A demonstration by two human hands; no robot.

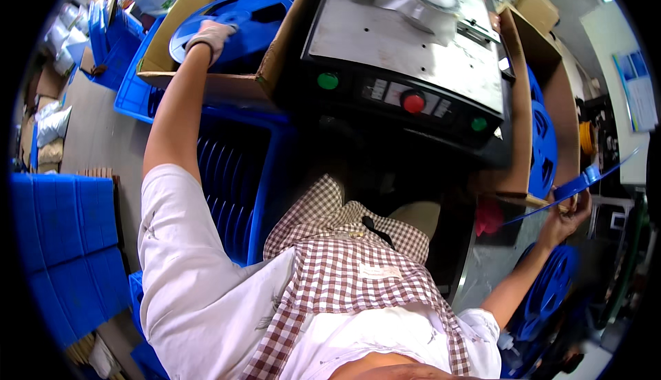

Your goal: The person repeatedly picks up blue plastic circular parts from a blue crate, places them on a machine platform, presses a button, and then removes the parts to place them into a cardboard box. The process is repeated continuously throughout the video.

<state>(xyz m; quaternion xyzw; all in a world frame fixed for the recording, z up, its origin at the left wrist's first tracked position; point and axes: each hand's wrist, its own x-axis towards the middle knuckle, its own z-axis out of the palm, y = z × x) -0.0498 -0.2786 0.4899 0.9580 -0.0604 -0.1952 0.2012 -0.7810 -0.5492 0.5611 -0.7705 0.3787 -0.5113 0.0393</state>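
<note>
— So, what has each grip got?

— Left hand (212, 34), gloved, lies closed on the rim of a blue reel (231, 25) inside the cardboard box (162, 49) at upper left. Right hand (570, 216) is clamped on a thin blue reel (575, 187), seen edge-on, at far right.

— And around them?

— Between the hands sits a black machine (406, 49) with a red button (413, 102) and green button (328, 80). Blue crates (58, 242) lie left.

A factory workstation: a push-button machine (406, 56), cardboard boxes (533, 8) of blue reels (234, 25), stacked blue crates (62, 242).
</note>
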